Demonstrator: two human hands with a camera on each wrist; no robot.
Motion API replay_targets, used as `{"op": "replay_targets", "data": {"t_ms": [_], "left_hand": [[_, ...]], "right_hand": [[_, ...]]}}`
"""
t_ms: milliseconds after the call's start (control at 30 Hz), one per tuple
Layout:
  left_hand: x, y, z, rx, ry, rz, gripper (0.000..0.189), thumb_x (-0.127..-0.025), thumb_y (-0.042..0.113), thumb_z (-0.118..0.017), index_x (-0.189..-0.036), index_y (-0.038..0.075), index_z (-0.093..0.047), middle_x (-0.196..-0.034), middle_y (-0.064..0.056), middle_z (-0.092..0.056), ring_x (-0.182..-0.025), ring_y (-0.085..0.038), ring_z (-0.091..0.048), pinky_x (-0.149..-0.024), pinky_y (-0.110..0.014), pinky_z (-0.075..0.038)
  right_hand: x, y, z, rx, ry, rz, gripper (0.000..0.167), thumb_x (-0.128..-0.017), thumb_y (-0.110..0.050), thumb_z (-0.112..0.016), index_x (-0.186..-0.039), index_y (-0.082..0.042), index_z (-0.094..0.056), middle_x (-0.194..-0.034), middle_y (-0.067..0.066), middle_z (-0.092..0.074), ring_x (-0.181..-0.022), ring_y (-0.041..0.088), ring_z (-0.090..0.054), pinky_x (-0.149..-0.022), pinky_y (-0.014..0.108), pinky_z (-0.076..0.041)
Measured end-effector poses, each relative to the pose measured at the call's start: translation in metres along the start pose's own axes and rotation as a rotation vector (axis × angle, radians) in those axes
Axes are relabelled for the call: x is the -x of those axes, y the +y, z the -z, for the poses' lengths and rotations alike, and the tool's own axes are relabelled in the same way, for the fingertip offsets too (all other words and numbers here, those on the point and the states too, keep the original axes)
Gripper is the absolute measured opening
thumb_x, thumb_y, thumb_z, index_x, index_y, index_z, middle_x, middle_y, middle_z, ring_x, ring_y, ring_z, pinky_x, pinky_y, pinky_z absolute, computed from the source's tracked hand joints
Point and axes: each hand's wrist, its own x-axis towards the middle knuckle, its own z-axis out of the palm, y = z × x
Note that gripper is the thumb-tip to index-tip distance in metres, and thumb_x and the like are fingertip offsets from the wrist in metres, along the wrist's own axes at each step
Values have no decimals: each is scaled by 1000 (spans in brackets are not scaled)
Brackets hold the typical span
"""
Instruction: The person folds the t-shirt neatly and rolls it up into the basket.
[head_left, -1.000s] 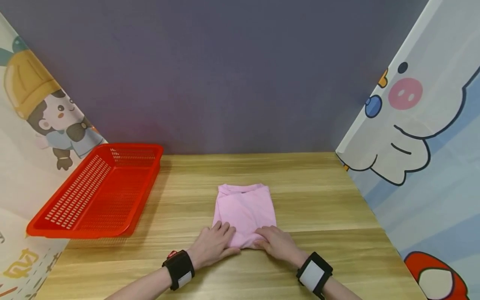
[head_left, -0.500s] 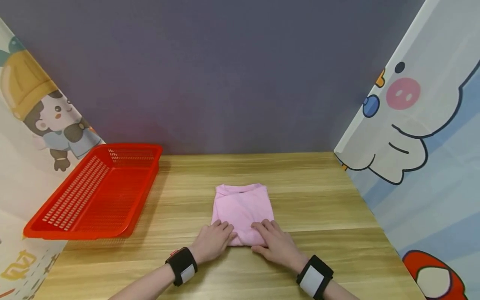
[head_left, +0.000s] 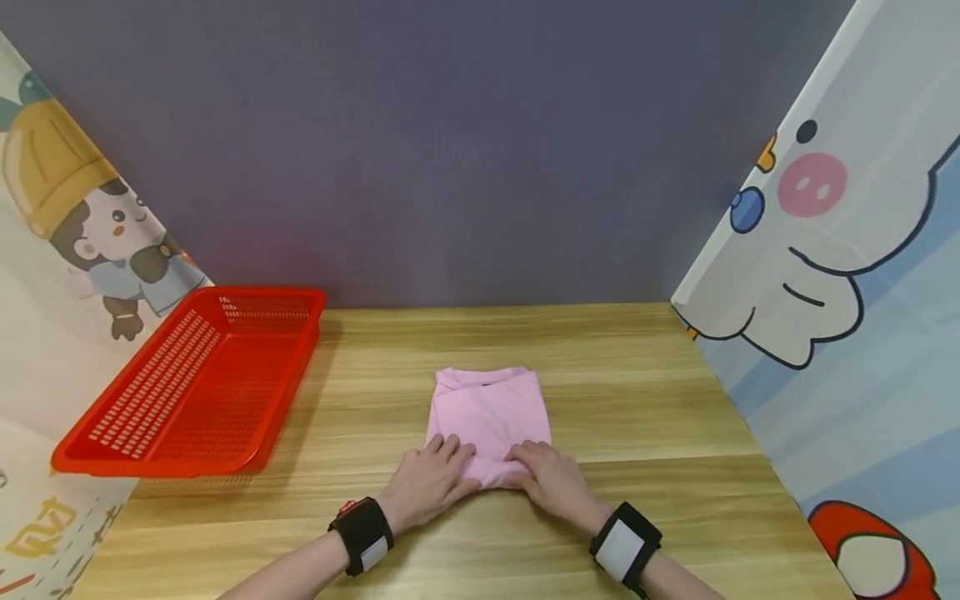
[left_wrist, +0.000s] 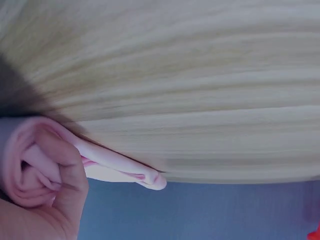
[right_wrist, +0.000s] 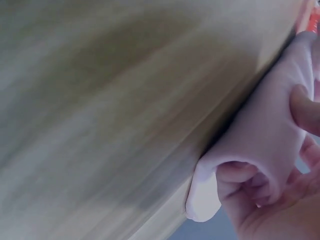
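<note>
A folded pink T-shirt (head_left: pixel 487 417) lies on the wooden table, its neckline at the far end and its near end rolled up. At the left end of the roll, my left hand (head_left: pixel 427 483) grips the cloth; in the left wrist view a finger is hooked into the spiral of the rolled T-shirt (left_wrist: pixel 37 170). Across from it, my right hand (head_left: pixel 557 482) holds the right end. The right wrist view has the thumb pressed on the rolled T-shirt (right_wrist: pixel 265 130) and a finger bent into its open end. Part of the near edge is hidden under both hands.
A red plastic basket (head_left: pixel 247 375) with perforated sides stands on the left of the table (head_left: pixel 622 392). A dark grey panel (head_left: pixel 480 158) rises behind, and cartoon-printed sheets (head_left: pixel 885 275) flank both sides.
The rolled near edge has shifted slightly away from me. My right thumb came off the roll half a second ago and is back against it now. The basket stays put.
</note>
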Motion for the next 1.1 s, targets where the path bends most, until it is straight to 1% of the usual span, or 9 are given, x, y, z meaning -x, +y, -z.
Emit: {"op": "replay_targets", "data": {"t_ms": [100, 200, 300, 467, 567, 667, 800, 967, 1100], "left_hand": [[3, 0, -1, -25, 26, -38, 53, -93, 66, -53, -125, 24, -57, -105, 3, -56, -88, -15, -52, -47, -19, -23], [2, 2, 0, -29, 20, -49, 45, -96, 62, -52, -121, 25, -59, -103, 4, -56, -88, -14, -52, -47, -20, -25], [0, 3, 0, -3, 4, -36, 37, -99, 56, -52, -116, 25, -62, -100, 5, -57, -86, -14, -53, -46, -20, -24], [-4, 1, -1, 74, -22, -9, 30, -101, 49, -52, -111, 23, -63, -97, 5, -58, -85, -15, -54, -46, -20, -23], [-6, 0, 0, 104, -32, 7, 26, -102, 45, -52, -107, 22, -62, -96, 4, -58, -85, -16, -55, -46, -20, -23], [-9, 0, 2, 115, -44, 30, 25, -102, 45, -52, -102, 22, -60, -93, 4, -57, -83, -16, -55, -45, -21, -24], [-11, 1, 3, 96, -52, 61, 28, -103, 47, -50, -97, 20, -56, -88, 3, -55, -78, -17, -54, -44, -23, -24], [-10, 3, 2, 26, 12, 68, 36, -100, 53, -50, -95, 18, -55, -82, 1, -51, -71, -17, -52, -41, -24, -24], [-7, 2, 2, -64, 102, 47, 43, -95, 61, -54, -100, 19, -57, -82, 2, -50, -71, -16, -51, -39, -22, -20]], "right_hand": [[-3, 3, 2, -73, -43, -21, 19, -94, -40, -66, -102, -23, -68, -96, -7, -70, -91, 15, -67, -71, 36, -54], [-4, 5, 4, -116, -94, -45, 20, -96, -39, -64, -103, -21, -68, -99, -5, -71, -92, 17, -69, -75, 37, -55], [-3, 2, 5, -117, -109, -63, 21, -97, -37, -63, -105, -18, -68, -100, -2, -71, -93, 19, -69, -76, 40, -55], [3, -5, 3, 6, -87, -76, 39, -89, -44, -72, -117, -18, -62, -104, -1, -65, -95, 20, -62, -63, 40, -53], [5, -6, 2, 106, -61, -43, 49, -86, -46, -76, -122, -19, -59, -104, -1, -61, -94, 19, -58, -58, 37, -52], [5, -7, 1, 183, -23, -2, 44, -89, -43, -73, -122, -18, -61, -102, 0, -62, -90, 19, -59, -56, 35, -51], [4, -7, 0, 227, 12, 22, 33, -92, -41, -68, -117, -19, -65, -95, -1, -62, -84, 19, -60, -53, 34, -50], [3, -4, 0, 188, 16, 25, 26, -92, -40, -67, -107, -19, -67, -88, -3, -60, -78, 17, -60, -53, 32, -47], [-1, -2, 2, 90, -48, 5, 23, -92, -38, -68, -103, -17, -67, -86, -3, -62, -78, 18, -63, -57, 34, -48]]}}
